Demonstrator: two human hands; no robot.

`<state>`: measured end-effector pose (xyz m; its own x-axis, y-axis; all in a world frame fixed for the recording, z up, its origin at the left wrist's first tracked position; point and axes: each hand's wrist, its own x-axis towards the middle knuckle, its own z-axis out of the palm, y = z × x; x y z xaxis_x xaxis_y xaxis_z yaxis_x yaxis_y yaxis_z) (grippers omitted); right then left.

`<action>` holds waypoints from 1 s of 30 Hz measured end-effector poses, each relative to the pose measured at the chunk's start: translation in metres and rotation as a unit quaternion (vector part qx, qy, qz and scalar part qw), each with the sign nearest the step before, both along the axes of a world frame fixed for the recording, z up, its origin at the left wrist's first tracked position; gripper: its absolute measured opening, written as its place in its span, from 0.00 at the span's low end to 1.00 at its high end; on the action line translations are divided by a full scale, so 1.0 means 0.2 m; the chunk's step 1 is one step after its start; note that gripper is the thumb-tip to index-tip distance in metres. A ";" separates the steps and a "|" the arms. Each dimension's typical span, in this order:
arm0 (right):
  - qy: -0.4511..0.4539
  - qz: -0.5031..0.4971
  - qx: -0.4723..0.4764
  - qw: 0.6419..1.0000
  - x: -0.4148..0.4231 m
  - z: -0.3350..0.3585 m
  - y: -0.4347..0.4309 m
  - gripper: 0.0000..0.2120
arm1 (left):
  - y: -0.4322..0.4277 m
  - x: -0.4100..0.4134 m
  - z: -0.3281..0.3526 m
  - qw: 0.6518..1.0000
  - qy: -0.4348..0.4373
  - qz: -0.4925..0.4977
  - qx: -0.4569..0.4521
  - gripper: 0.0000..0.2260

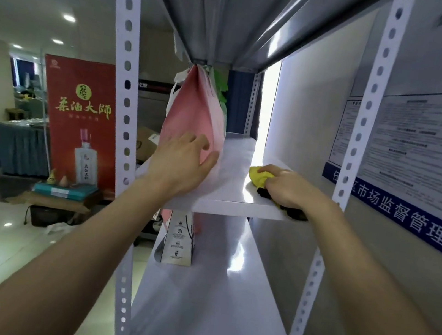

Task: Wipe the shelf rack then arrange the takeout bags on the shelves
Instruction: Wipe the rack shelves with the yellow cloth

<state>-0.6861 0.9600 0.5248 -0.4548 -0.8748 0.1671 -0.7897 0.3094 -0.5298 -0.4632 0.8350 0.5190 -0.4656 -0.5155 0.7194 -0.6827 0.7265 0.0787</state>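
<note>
Our left hand (pixel 186 159) rests open against the pink takeout bag (pixel 196 111) standing on the shelf (pixel 233 189); the bag's contents are hidden. Right of that hand, our right hand (pixel 289 187) grips the yellow cloth (pixel 259 173) on the same shelf.

On the rack's (pixel 119 87) middle shelf (pixel 232 195) a takeout bag (pixel 194 111) stands at the left, my left grip (pixel 182 164) against its near side. The cloth (pixel 259 173) lies at the right front, held under my right grip (pixel 289 188). A second bag (pixel 177 241) stands below on the lower shelf (pixel 222 298), and a banner (pixel 77 115) stands beyond the rack's left.
</note>
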 end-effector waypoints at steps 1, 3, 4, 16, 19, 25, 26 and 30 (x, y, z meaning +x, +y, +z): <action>0.010 -0.010 0.016 1.000 -0.01 0.02 -0.03 0.26 | -0.03 0.00 -0.02 0.999 -0.022 0.015 0.031 0.22; 0.026 -0.033 0.046 0.998 -0.05 0.05 -0.12 0.21 | -0.09 0.02 -0.06 0.993 -0.058 0.033 0.100 0.22; 0.033 -0.038 0.057 0.997 -0.07 0.06 -0.18 0.20 | -0.11 0.02 -0.08 0.989 -0.067 0.035 0.130 0.23; 0.013 0.028 0.140 0.990 -0.33 0.13 -0.90 0.07 | -0.14 0.00 -0.10 0.982 -0.105 0.045 0.153 0.23; 0.035 0.050 0.156 0.986 -0.35 0.12 -0.94 0.08 | -0.14 0.01 -0.10 0.982 -0.101 0.046 0.154 0.17; 0.046 0.096 0.133 0.985 -0.28 0.08 -0.77 0.10 | -0.14 0.02 -0.10 0.983 -0.095 0.043 0.150 0.13; 0.034 0.106 0.125 0.986 -0.26 0.08 -0.72 0.10 | -0.14 0.02 -0.09 0.983 -0.096 0.046 0.150 0.13; 0.000 0.120 0.092 0.988 -0.15 0.06 -0.45 0.13 | -0.11 0.02 -0.08 0.982 -0.095 0.048 0.158 0.17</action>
<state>-0.7171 0.8691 0.5362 -0.2303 -0.9731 -0.0055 -0.8518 0.2043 -0.4824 -0.4588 0.8129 0.5027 -0.5139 -0.7475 0.4208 -0.7712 0.6175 0.1550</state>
